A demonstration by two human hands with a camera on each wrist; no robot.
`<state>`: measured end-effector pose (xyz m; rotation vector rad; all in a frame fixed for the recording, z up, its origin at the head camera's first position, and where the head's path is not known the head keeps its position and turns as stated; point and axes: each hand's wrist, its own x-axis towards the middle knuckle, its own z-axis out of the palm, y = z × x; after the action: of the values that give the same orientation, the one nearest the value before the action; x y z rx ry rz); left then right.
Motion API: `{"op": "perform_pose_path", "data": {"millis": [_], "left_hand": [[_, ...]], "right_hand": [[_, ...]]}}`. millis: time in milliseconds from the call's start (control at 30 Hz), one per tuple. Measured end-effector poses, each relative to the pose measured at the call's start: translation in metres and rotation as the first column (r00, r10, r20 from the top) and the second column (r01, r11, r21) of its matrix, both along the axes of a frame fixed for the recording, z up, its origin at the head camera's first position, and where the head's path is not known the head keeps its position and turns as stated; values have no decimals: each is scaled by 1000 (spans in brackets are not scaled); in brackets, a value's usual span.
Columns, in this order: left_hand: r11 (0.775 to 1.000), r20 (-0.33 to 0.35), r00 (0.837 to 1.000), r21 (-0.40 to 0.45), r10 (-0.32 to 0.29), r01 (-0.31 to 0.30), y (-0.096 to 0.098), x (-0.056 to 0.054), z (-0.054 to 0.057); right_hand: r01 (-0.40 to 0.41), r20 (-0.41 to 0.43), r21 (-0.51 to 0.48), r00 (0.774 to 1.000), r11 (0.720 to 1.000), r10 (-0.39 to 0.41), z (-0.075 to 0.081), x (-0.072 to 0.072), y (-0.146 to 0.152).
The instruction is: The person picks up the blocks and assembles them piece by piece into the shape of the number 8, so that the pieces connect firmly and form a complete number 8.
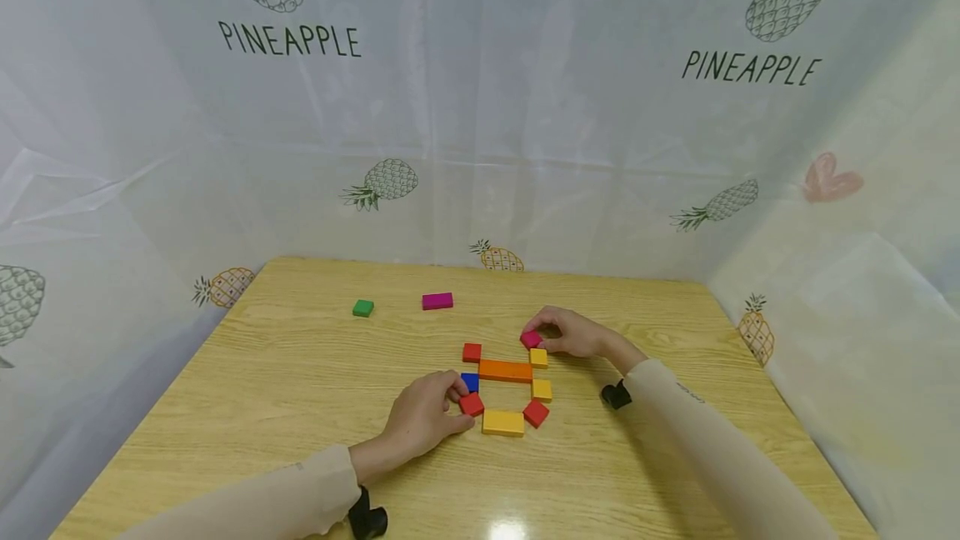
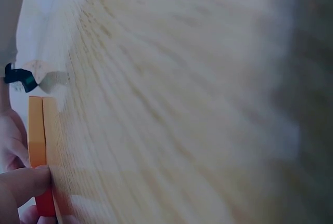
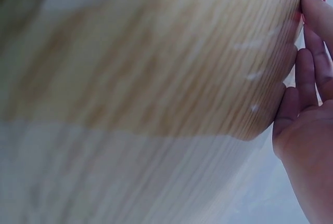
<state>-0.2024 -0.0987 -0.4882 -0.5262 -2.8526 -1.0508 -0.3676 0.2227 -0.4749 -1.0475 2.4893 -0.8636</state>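
Note:
In the head view, my left hand pinches a red block between thumb and fingers at the near-left corner of a ring of flat blocks. A blue block lies just beyond it, partly under the fingers. On the far right my right hand pinches a pink block, close behind a yellow square block. An orange bar crosses the ring. The left wrist view shows the thumb against the red block, beside a yellow block.
Another red block, a yellow square, a tilted red block and a yellow bar belong to the arrangement. Farther back on the wooden table lie a green block and a magenta bar. A pineapple-print sheet hangs behind.

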Motion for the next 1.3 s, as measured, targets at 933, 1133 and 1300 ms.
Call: {"op": "perform_pose_path", "data": {"millis": [933,1133,1300], "left_hand": [[1000,1,1000,-12,-1,1,1,-2,-3],[1000,-4,1000,-5,-2,2,1,-1,-3],[1000,3,1000,0,3,-3,1,-1,-4]], "right_hand": [[-6,-6,-9,1000,1000,5,-2,-1,0],[-6,4,-26,1000,1000,6,-2,0,1],[-3,17,-27,1000,1000,4,-2,-1,0]]}}
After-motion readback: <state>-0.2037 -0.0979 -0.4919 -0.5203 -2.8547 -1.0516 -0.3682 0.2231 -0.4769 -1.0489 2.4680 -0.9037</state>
